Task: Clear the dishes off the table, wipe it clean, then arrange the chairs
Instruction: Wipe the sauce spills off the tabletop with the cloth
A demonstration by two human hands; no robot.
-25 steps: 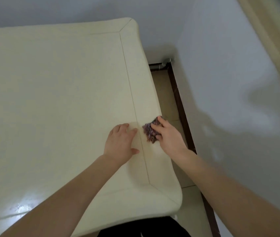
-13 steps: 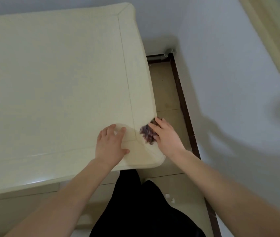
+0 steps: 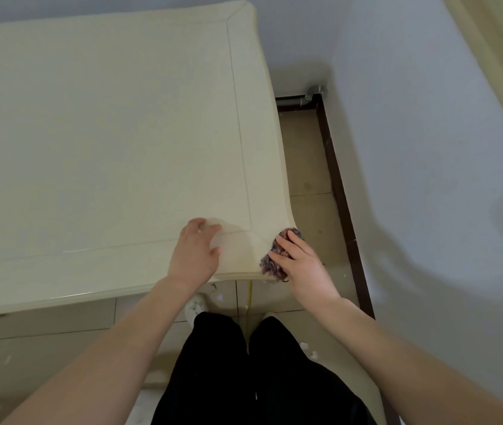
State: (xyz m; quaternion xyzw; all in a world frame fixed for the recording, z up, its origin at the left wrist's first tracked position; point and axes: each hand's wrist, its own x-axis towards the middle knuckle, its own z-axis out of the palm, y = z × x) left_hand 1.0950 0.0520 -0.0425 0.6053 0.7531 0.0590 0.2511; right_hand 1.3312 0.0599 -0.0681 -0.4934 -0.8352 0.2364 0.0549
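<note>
Cream-coloured rectangular wooden bench point(image 3: 106, 133) with a raised border fills the left and far part of your view, and you stand at its near right corner. Your right hand point(image 3: 301, 265) lies flat on a purple-grey shaggy cleaning cloth point(image 3: 270, 265), fingers straight and slightly spread, pressing it onto that rounded corner so that part of the cloth hangs over the edge. Your left hand point(image 3: 196, 253) rests palm down on the bench just left of the cloth, fingers loosely together, holding nothing. Below the bench edge you see your black trousers point(image 3: 244, 372) and beige floor tiles point(image 3: 308, 176) with small white scraps point(image 3: 305, 348); a dark brown skirting board point(image 3: 336, 185) runs along the white wall point(image 3: 428, 148) on the right
</note>
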